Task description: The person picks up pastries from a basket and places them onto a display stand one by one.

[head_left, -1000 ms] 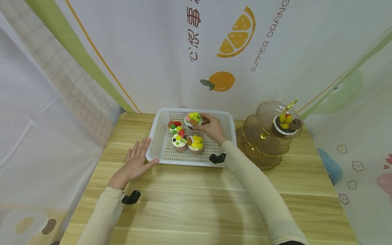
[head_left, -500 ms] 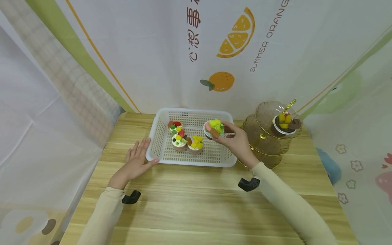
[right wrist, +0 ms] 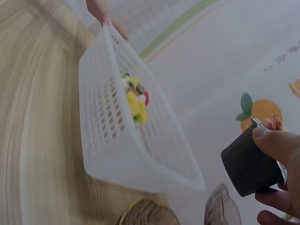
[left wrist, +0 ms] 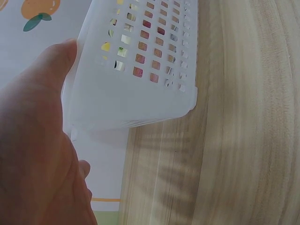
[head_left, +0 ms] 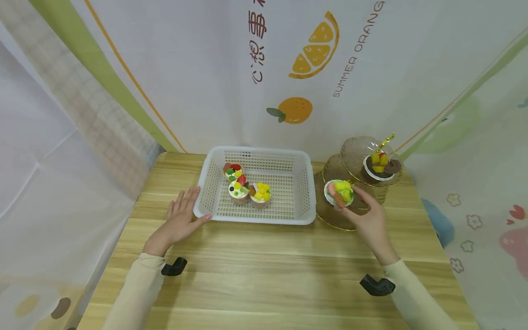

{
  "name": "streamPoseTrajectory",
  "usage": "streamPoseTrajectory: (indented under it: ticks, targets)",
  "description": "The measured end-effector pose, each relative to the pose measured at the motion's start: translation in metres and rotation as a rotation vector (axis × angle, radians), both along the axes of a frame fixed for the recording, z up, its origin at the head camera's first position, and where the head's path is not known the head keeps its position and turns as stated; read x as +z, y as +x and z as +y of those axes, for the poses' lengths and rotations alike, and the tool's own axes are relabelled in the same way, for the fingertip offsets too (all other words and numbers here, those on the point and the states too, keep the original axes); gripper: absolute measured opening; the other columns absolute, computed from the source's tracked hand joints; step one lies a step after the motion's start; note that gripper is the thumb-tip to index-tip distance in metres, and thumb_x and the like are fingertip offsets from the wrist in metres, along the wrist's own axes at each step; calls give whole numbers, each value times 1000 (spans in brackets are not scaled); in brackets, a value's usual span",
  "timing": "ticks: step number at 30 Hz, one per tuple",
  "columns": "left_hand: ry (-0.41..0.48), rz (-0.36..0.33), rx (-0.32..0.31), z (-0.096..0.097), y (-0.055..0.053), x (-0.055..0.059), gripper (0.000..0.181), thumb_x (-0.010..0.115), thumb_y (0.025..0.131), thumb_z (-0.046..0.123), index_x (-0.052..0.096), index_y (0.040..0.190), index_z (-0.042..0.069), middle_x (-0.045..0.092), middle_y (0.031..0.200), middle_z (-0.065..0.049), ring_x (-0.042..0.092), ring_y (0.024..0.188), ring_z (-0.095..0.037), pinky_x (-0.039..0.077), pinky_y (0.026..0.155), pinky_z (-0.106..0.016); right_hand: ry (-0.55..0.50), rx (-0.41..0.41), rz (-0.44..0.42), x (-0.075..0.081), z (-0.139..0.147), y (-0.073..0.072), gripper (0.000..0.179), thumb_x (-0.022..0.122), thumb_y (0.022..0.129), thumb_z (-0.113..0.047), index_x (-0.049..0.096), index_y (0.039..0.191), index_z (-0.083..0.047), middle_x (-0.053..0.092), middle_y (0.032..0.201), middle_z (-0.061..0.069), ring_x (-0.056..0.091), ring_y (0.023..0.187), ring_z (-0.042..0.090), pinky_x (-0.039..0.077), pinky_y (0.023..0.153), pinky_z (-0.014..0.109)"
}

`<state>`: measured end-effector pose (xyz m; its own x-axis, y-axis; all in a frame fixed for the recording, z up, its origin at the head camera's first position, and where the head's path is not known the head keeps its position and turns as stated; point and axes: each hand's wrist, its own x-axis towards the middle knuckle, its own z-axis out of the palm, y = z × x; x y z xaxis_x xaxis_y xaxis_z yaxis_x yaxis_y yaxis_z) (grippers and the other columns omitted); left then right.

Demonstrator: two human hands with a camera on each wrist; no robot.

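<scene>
My right hand [head_left: 369,217] pinches a cupcake [head_left: 339,193] between thumb and fingers, held over the lower part of the tiered stand. Pink, yellow and green pieces top it, and its dark cup [right wrist: 251,161] fills the right wrist view's lower right. My left hand [head_left: 183,216] lies with straight fingers at the left rim of the white plastic basket [head_left: 305,208], thumb at its front corner. In the basket, three cupcakes with fruit toppings cluster to the left: a yellow-topped one [head_left: 261,193], one with a strawberry [head_left: 238,190], and one behind [head_left: 233,172].
The tiered stand [head_left: 346,153] of amber plates with gold rims is right of the basket. On its top plate sits a chocolate cupcake [head_left: 378,166] with a gold stick. A printed curtain [head_left: 231,91] hangs behind the wooden table [head_left: 255,275].
My right hand has lifted the pink-and-yellow-topped cupcake out of the basket and carried it right to the stand. The left hand has stayed at the basket's rim.
</scene>
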<state>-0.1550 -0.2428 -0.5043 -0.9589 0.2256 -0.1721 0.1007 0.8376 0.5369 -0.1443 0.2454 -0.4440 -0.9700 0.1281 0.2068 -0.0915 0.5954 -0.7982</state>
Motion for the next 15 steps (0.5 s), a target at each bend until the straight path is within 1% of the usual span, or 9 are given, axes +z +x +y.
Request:
streamPoseTrajectory:
  ticks: [2, 4, 6, 9, 12, 15]
  targets:
    - [4, -1, -1, -1, 1, 1, 95, 49, 97, 59, -11, 160, 20, -12, 167, -16, -18, 152, -45, -11, 115, -72, -6, -27, -13, -3, 6, -2, 70, 85, 78, -18, 56, 140, -6, 56, 144, 17, 49, 135, 35, 40, 107, 55]
    - [5, -2, 0, -1, 1, 1, 95, 49, 97, 58, -11, 160, 20, -12, 167, -16, -17, 152, -46, -11, 115, -72, -11, -46, -17, -5, 9, -4, 71, 86, 77, -22, 56, 140, -7, 56, 144, 17, 49, 135, 36, 39, 108, 57]
    - [3, -3, -2, -1, 1, 1, 94, 49, 97, 58, -12, 160, 20, -13, 167, -15, -17, 152, -46, -11, 115, -72, -15, -60, -21, -8, 12, -7, 72, 86, 77, -26, 56, 141, -10, 55, 145, 16, 49, 136, 36, 39, 109, 59]
    - [0, -2, -5, -1, 0, -1, 95, 48, 97, 58, -12, 159, 20, -14, 167, -13, -17, 152, -46, -11, 115, -72, -14, -84, -35, -11, 13, -12, 73, 85, 78, -31, 55, 141, -9, 54, 146, 17, 48, 137, 38, 38, 110, 60]
    - [2, -1, -7, -1, 0, -1, 95, 49, 97, 58, -12, 159, 21, -14, 167, -14, -17, 152, -46, -10, 115, -72, -19, -115, -49, -13, 13, -18, 71, 83, 79, -35, 57, 139, -6, 58, 142, 17, 49, 136, 38, 38, 111, 60]
    - [9, 0, -5, -1, 0, -1, 95, 49, 97, 57, -12, 159, 21, -14, 167, -14, -17, 152, -46, -11, 115, -72, -38, -151, -47, -14, 11, -26, 65, 83, 80, -37, 63, 131, -2, 65, 132, 18, 54, 131, 36, 40, 109, 57]
